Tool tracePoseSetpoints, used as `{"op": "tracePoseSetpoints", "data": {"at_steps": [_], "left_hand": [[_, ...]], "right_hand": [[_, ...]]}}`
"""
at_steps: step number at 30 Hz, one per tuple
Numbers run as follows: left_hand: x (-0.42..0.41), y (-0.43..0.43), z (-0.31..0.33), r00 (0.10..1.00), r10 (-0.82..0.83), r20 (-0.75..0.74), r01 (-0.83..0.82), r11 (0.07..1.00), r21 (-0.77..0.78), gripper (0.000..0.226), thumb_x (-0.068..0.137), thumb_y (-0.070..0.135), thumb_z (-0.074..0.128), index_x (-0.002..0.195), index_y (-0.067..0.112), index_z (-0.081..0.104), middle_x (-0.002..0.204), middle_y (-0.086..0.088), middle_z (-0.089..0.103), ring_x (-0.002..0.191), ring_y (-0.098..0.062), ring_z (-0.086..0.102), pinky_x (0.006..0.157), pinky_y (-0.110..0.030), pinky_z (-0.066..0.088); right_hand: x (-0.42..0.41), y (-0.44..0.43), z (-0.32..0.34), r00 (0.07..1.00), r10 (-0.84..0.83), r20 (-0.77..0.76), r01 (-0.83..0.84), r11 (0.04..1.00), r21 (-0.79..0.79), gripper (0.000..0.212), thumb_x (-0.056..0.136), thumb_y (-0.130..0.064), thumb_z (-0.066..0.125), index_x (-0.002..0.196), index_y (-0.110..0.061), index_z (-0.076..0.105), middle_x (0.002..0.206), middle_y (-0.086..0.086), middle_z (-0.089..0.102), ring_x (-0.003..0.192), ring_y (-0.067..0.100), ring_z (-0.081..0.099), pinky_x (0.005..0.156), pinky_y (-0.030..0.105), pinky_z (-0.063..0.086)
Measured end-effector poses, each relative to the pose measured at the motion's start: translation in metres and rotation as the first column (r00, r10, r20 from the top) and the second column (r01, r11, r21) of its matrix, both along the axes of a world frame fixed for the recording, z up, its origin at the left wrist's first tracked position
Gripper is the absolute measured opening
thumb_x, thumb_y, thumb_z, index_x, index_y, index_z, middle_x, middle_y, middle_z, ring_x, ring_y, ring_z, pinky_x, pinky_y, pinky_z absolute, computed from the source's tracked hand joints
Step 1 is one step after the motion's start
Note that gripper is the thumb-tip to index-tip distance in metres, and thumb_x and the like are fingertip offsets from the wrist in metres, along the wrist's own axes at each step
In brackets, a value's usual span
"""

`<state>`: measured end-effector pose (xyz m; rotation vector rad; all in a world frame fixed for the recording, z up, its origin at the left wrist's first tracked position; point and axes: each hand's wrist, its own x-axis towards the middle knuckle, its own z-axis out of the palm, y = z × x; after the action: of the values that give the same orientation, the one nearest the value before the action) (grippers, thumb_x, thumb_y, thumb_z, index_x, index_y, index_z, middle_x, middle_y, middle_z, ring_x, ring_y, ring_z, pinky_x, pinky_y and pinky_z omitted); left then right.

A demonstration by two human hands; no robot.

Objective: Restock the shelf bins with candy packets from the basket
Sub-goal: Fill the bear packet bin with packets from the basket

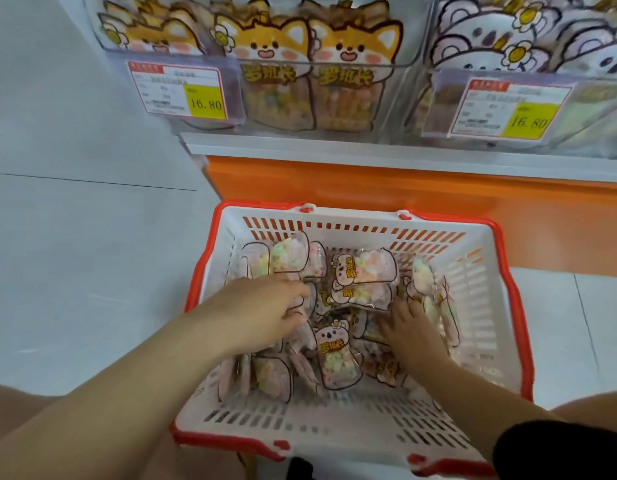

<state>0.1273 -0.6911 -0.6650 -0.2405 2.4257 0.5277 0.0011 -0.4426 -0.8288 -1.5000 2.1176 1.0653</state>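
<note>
L hand (pixel 265 306) & R hand (pixel 412 329) are both down inside the basket (pixel 473 306), in among the candy packets (pixel 338 362). L hand sits on the left side of the pile w/ thumb pointing right. Its fingers are buried between packets, so can't tell if it grips one. R hand lies on the right side of the pile, fingers spread & fairly straight, touching packets, nothing pinched. A black sleeve (pixel 559 448) shows on the R forearm; the L forearm is bare.

The basket is white slotted plastic w/ a red rim, standing on pale floor tiles (pixel 75 254). Its packets are clear w/ pastel ring sweets & a koala print, lying loose, some flat & some on edge.

Just behind the basket is the orange base panel (pixel 404 202), w/ a white shelf ledge (pixel 334 147) above it. On the ledge, the L bin (pixel 409 84) is clear & holds upright fox packets (pixel 272 50). Beside it, the R bin (pixel 430 95) holds koala packets (pixel 480 46). Each bin front has a price tag, L tag (pixel 182 90) & R tag (pixel 508 109), both reading 16.80 on yellow.
</note>
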Motion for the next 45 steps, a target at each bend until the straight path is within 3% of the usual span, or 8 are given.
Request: {"op": "tracePoseSetpoints", "data": {"at_steps": [11,19,26,31,34,37,41,45], "left_hand": [[-0.004,0.009,0.010,1.000,0.007,0.001,-0.007,1.000,0.021,0.043,0.101,0.049,0.048,0.143,0.037,0.047,0.143,0.009,0.052,0.123,-0.013,0.054,0.100,-0.035,0.047],[-0.001,0.019,0.015,0.973,0.214,0.090,-0.231,0.925,0.302,0.039,0.099,0.059,0.045,0.086,0.029,0.064,0.088,-0.001,0.066,0.085,-0.021,0.066,0.077,-0.032,0.049],[0.002,0.045,0.016,0.519,0.773,0.365,-0.673,0.106,0.732,0.044,0.089,0.039,0.070,0.121,0.010,0.065,0.115,-0.009,0.074,0.102,-0.027,0.071,0.101,-0.044,0.053],[-0.003,0.035,0.015,0.395,0.885,0.246,-0.620,0.060,0.782,0.021,0.096,0.019,0.065,0.115,0.013,0.065,0.106,-0.009,0.076,0.095,-0.027,0.073,0.079,-0.039,0.058],[-0.002,0.018,0.009,0.421,0.897,0.136,-0.652,0.194,0.733,0.018,0.096,0.028,0.066,0.114,0.024,0.066,0.107,-0.002,0.076,0.102,-0.025,0.072,0.091,-0.045,0.056],[-0.001,0.010,0.002,0.462,0.874,0.152,-0.711,0.262,0.653,0.037,0.085,0.046,0.070,0.117,0.029,0.066,0.112,-0.001,0.074,0.107,-0.025,0.069,0.099,-0.053,0.052],[0.001,0.008,-0.009,0.500,0.853,0.147,-0.719,0.314,0.620,0.016,0.092,0.041,0.067,0.107,0.035,0.068,0.109,0.003,0.075,0.106,-0.022,0.070,0.101,-0.051,0.050],[0.005,0.009,-0.010,0.498,0.853,0.156,-0.724,0.310,0.616,0.027,0.080,0.050,0.071,0.103,0.036,0.070,0.106,0.006,0.076,0.104,-0.022,0.071,0.101,-0.052,0.050]], "right_hand": [[-0.016,-0.009,0.072,0.864,-0.278,0.420,0.440,0.821,-0.362,0.023,0.091,-0.033,0.047,0.084,-0.024,0.067,0.083,-0.006,0.063,0.075,0.018,0.062,0.070,0.034,0.056],[-0.011,-0.020,0.183,0.170,-0.239,0.956,0.984,0.098,-0.151,0.024,0.098,-0.023,0.061,0.088,-0.005,0.073,0.063,0.008,0.067,0.048,0.014,0.058,0.052,0.017,0.044],[0.021,-0.026,0.187,-0.295,0.032,0.955,0.952,-0.080,0.297,0.007,0.097,-0.014,0.060,0.099,-0.008,0.064,0.102,0.016,0.075,0.090,0.028,0.073,0.084,0.033,0.059],[-0.002,-0.024,0.191,-0.167,-0.013,0.986,0.980,0.104,0.167,0.021,0.100,-0.022,0.056,0.111,-0.009,0.069,0.103,0.005,0.076,0.094,0.024,0.074,0.086,0.032,0.058],[-0.030,-0.008,0.153,0.462,-0.284,0.840,0.862,0.368,-0.350,0.019,0.101,-0.023,0.055,0.110,-0.018,0.071,0.102,-0.004,0.075,0.090,0.014,0.071,0.087,0.032,0.055],[-0.015,0.000,0.098,0.830,-0.235,0.506,0.425,0.854,-0.301,0.027,0.093,-0.007,0.048,0.110,-0.017,0.067,0.090,0.003,0.069,0.088,0.025,0.067,0.069,0.036,0.054],[0.034,-0.007,0.053,0.944,0.065,0.322,-0.045,0.997,-0.069,0.040,0.095,-0.004,0.049,0.135,-0.005,0.056,0.123,0.021,0.062,0.120,0.038,0.052,0.106,0.058,0.031],[0.043,-0.008,0.011,0.968,0.008,0.252,-0.005,1.000,-0.011,0.054,0.100,-0.021,0.045,0.149,-0.003,0.034,0.148,0.029,0.038,0.137,0.042,0.037,0.112,0.058,0.023]]}}
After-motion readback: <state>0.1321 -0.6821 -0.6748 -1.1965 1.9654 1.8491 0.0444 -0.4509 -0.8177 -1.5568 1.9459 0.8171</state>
